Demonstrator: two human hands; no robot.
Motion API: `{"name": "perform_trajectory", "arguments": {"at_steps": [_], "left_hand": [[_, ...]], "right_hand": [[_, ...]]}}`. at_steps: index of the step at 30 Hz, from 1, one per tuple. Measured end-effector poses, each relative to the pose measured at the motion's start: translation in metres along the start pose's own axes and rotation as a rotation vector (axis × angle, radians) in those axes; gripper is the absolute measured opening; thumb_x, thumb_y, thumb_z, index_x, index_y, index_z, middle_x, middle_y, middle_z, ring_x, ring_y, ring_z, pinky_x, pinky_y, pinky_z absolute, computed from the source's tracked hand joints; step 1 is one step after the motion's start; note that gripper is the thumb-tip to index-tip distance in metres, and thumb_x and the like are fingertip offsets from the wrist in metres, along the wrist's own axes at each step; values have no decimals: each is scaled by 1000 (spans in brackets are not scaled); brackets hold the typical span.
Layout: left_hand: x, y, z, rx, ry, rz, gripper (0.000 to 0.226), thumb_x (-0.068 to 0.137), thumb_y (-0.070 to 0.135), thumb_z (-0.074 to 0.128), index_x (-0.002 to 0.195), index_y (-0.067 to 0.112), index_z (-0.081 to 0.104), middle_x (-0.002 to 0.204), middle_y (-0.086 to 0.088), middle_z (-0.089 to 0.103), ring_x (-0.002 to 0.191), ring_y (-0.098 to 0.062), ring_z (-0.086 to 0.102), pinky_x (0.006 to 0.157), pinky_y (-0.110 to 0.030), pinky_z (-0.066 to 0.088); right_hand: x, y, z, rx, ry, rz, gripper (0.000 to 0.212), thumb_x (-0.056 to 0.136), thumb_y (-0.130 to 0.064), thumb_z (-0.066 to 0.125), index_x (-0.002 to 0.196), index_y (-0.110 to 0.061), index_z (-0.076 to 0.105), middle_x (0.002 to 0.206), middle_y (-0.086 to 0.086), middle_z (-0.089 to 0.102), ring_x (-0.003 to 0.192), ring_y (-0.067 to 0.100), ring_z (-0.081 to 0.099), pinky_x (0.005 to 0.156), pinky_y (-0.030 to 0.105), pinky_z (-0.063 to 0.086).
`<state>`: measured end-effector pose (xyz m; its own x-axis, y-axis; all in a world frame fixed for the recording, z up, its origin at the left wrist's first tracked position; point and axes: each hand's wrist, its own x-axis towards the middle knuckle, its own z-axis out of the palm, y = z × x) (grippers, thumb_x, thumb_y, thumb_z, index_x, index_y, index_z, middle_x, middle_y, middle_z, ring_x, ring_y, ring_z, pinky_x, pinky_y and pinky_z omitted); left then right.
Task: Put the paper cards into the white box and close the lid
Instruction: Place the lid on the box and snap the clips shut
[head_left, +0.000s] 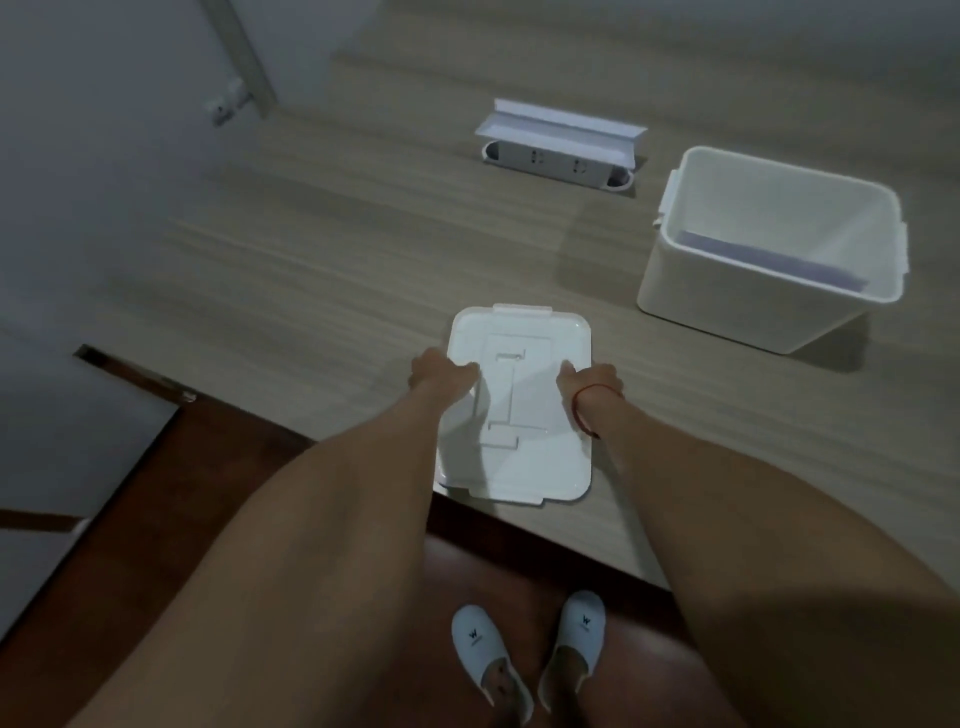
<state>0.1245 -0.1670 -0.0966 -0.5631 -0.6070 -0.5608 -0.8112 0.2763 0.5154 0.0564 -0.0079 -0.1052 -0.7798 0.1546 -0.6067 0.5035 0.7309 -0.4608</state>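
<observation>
Hands: our left hand (440, 370) and right hand (592, 378) grip the flat white plastic lid (519, 415).
Edge: lid overhangs the wooden table (311, 260).
Room: open white plastic box (769, 260) well apart.

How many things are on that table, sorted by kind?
White box: 1
Lid, held by left hand and right hand: 1
Purple cards inside the box: 1 stack, number unclear
Socket panel: 1
Total: 4
</observation>
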Motion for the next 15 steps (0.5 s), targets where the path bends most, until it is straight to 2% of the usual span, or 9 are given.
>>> {"name": "perform_trajectory", "arguments": {"at_steps": [2,4,7,9,11,13,14,15], "left_hand": [[-6,0,-6,-68,-127,-70,65,71,34,70,126,2,56,126,-15,62,113,-31,62,97,-41,53],[-10,11,-20,-73,-177,-57,73,68,35,76,128,1,54,127,-14,62,115,-31,61,96,-38,53],[-29,54,-61,-184,-119,163,71,66,35,84,123,2,59,119,-12,66,113,-27,63,87,-32,53],[-48,96,-98,-253,16,400,59,64,26,87,114,4,65,112,-12,70,106,-26,67,86,-35,56],[-67,136,-128,-123,243,601,47,68,23,84,108,5,69,108,-15,72,102,-27,68,83,-37,55],[-87,167,-147,99,484,724,30,78,24,71,103,7,71,104,-20,73,99,-34,68,76,-37,51],[-95,180,-152,211,573,769,25,83,22,64,102,7,72,101,-22,72,97,-37,67,74,-38,50],[-100,188,-154,311,630,809,24,85,17,59,102,9,72,98,-23,72,95,-39,66,73,-38,49]], "right_hand": [[-7,-7,-4,128,-51,41,71,89,-51,45,143,-5,35,146,15,45,131,34,47,108,40,36],[-15,-26,-18,258,-80,27,71,91,-54,39,146,-10,32,147,13,44,133,33,44,109,39,33],[-33,-75,-63,456,-84,-41,85,85,-69,28,145,-9,34,148,11,43,134,33,43,110,41,32],[-49,-117,-107,611,-75,-137,94,80,-77,23,147,-11,31,152,9,38,136,32,41,112,42,31],[-65,-154,-149,809,-88,-219,92,80,-78,25,144,-14,38,151,6,40,134,29,44,110,42,37],[-84,-179,-184,1019,-158,-275,88,80,-79,28,140,-17,45,145,2,48,121,24,54,95,37,48],[-95,-187,-201,1105,-214,-302,85,79,-78,31,138,-18,47,139,1,52,113,22,59,86,33,50],[-102,-192,-211,1165,-265,-333,83,78,-77,36,136,-18,48,134,3,56,108,22,61,83,33,50]]}}
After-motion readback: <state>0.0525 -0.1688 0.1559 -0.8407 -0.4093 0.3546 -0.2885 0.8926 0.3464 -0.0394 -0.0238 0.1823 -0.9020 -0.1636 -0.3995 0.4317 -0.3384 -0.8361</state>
